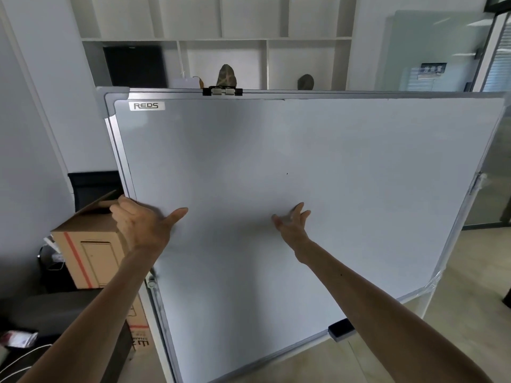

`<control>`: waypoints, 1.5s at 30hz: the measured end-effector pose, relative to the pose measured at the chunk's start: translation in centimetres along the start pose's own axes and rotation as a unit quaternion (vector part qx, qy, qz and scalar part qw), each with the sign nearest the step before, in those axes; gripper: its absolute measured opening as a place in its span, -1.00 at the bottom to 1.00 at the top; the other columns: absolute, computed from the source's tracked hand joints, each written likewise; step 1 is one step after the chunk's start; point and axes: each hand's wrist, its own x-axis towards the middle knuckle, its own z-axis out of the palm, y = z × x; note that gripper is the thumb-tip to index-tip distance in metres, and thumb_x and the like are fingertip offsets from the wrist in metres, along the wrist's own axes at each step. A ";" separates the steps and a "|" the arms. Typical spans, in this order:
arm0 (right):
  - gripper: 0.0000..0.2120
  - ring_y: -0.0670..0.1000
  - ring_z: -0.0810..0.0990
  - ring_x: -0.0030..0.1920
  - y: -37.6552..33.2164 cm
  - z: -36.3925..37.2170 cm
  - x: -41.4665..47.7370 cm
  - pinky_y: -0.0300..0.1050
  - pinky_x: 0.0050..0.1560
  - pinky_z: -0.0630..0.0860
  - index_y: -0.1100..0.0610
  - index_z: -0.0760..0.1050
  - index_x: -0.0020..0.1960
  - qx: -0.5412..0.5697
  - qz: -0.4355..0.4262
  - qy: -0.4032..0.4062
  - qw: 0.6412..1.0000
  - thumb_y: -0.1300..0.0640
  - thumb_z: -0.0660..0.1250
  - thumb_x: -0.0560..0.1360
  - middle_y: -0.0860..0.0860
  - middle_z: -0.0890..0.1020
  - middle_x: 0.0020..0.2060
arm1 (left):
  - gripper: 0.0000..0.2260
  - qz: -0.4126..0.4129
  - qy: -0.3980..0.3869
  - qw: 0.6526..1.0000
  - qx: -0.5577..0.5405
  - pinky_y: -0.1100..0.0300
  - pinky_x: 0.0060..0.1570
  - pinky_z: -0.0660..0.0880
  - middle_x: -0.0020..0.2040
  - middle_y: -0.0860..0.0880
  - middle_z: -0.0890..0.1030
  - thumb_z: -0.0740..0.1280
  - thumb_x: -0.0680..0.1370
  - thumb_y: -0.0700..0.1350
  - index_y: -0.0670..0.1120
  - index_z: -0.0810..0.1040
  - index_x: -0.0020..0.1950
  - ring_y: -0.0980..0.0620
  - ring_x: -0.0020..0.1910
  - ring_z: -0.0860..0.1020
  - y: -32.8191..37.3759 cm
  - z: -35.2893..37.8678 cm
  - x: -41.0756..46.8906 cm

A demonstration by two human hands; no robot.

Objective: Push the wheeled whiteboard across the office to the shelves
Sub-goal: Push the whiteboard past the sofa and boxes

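A large whiteboard (304, 161) with a grey frame and a "REDS" label fills most of the view, right in front of me. My left hand (141, 222) grips its left edge, fingers wrapped behind the frame and thumb on the front. My right hand (291, 221) lies flat on the board's face with fingers spread. White built-in shelves (224, 40) stand directly behind the board's top edge. The board's wheels are hidden.
Stacked cardboard boxes (91, 255) stand close to the board's left edge, with a black chair (94, 186) behind them. A dark desk with cables (33, 327) is at lower left. Glass partitions (448, 51) line the right. Two stones (226, 76) sit on the shelf. A black eraser (341, 330) clings to the bottom frame.
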 end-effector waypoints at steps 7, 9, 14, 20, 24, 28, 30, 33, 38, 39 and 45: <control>-0.08 0.06 -0.13 0.60 0.1 0.7 7.0 0.23 0.50 0.14 -0.15 -0.41 0.53 0.012 -0.002 -0.012 1.000 -0.16 0.28 0.54 -0.12 -0.47 0.51 | 0.12 0.001 0.003 1.000 0.025 0.00 0.02 0.37 0.08 -0.30 0.37 0.18 0.11 0.55 -0.50 0.39 0.11 -0.23 0.00 0.35 2.2 5.4 4.8; -0.08 0.05 -0.13 0.60 0.1 0.5 8.9 0.22 0.51 0.14 -0.16 -0.41 0.52 0.009 0.000 -0.023 1.000 -0.14 0.28 0.55 -0.12 -0.47 0.51 | 0.05 0.000 0.022 1.000 0.005 -0.05 0.04 0.40 0.10 -0.34 0.38 0.36 0.15 0.43 -0.51 0.34 0.15 -0.28 0.03 0.37 3.0 6.6 5.7; -0.07 0.08 -0.13 0.60 -0.1 0.9 13.8 0.21 0.51 0.13 -0.17 -0.42 0.52 0.000 0.004 -0.025 1.000 -0.13 0.29 0.54 -0.10 -0.46 0.51 | 0.00 -0.001 0.043 0.999 -0.011 -0.06 0.07 0.37 0.12 -0.37 0.38 0.50 0.16 0.29 -0.47 0.26 0.21 -0.30 0.05 0.38 4.9 9.7 8.5; -0.05 0.07 -0.18 0.60 0.0 1.4 18.0 0.17 0.53 0.09 -0.16 -0.43 0.52 -0.009 0.003 -0.027 1.000 -0.09 0.30 0.54 -0.10 -0.47 0.51 | 0.00 0.010 0.043 0.999 0.005 -0.05 0.06 0.36 0.11 -0.37 0.38 0.47 0.19 0.30 -0.49 0.25 0.21 -0.29 0.04 0.37 6.2 12.5 10.9; -0.03 0.04 -0.18 0.60 0.2 1.3 21.1 0.14 0.54 0.08 -0.17 -0.43 0.52 -0.005 0.000 -0.035 0.999 0.02 0.34 0.54 -0.11 -0.47 0.51 | 0.02 0.009 0.053 0.998 -0.026 -0.07 0.09 0.36 0.13 -0.37 0.37 0.48 0.15 0.28 -0.48 0.24 0.23 -0.31 0.06 0.37 7.2 14.5 12.7; 0.00 0.03 -0.18 0.60 0.3 1.5 24.4 0.14 0.55 0.06 -0.18 -0.43 0.51 -0.007 -0.003 -0.039 0.999 0.09 0.36 0.53 -0.11 -0.48 0.50 | -0.02 0.006 0.058 0.998 -0.031 -0.02 0.09 0.36 0.12 -0.36 0.37 0.50 0.18 0.27 -0.46 0.25 0.23 -0.29 0.06 0.37 8.2 16.6 14.6; 0.02 0.04 -0.18 0.60 0.2 1.7 26.3 0.15 0.55 0.07 -0.18 -0.43 0.51 -0.009 -0.001 -0.040 0.999 0.16 0.37 0.52 -0.11 -0.48 0.50 | -0.03 0.009 0.067 0.997 -0.037 -0.03 0.08 0.36 0.13 -0.36 0.37 0.51 0.19 0.25 -0.47 0.25 0.22 -0.29 0.06 0.37 8.9 17.9 15.7; 0.04 0.04 -0.17 0.60 0.2 2.0 29.3 0.14 0.54 0.08 -0.18 -0.43 0.51 -0.011 0.003 -0.044 0.999 0.27 0.35 0.50 -0.12 -0.49 0.50 | -0.03 0.020 0.070 0.997 -0.034 -0.04 0.05 0.34 0.10 -0.38 0.39 0.52 0.18 0.25 -0.49 0.27 0.19 -0.31 0.03 0.37 9.6 20.0 17.6; 0.06 0.03 -0.13 0.60 -0.1 2.9 34.2 0.10 0.52 0.15 -0.18 -0.41 0.52 -0.005 0.005 -0.028 1.000 0.33 0.34 0.48 -0.14 -0.48 0.50 | -0.03 0.007 0.062 0.997 -0.051 -0.04 0.04 0.36 0.08 -0.37 0.40 0.52 0.14 0.26 -0.47 0.29 0.17 -0.30 0.01 0.38 11.0 23.6 20.8; 0.06 0.03 -0.12 0.60 -0.3 3.2 35.3 0.10 0.52 0.16 -0.18 -0.41 0.52 -0.002 0.007 -0.023 1.000 0.33 0.34 0.47 -0.15 -0.47 0.50 | -0.02 0.006 0.059 0.997 -0.054 -0.04 0.03 0.37 0.07 -0.37 0.40 0.51 0.15 0.28 -0.48 0.29 0.17 -0.30 0.01 0.38 11.3 24.3 21.6; 0.07 0.06 -0.06 0.60 -0.9 4.1 41.0 0.09 0.49 0.23 -0.17 -0.40 0.53 -0.012 0.012 -0.010 1.000 0.35 0.35 0.46 -0.13 -0.44 0.52 | -0.02 0.017 0.047 0.999 -0.015 -0.05 -0.03 0.37 0.01 -0.35 0.42 0.33 0.19 0.44 -0.48 0.32 0.08 -0.30 -0.04 0.39 12.9 28.7 25.8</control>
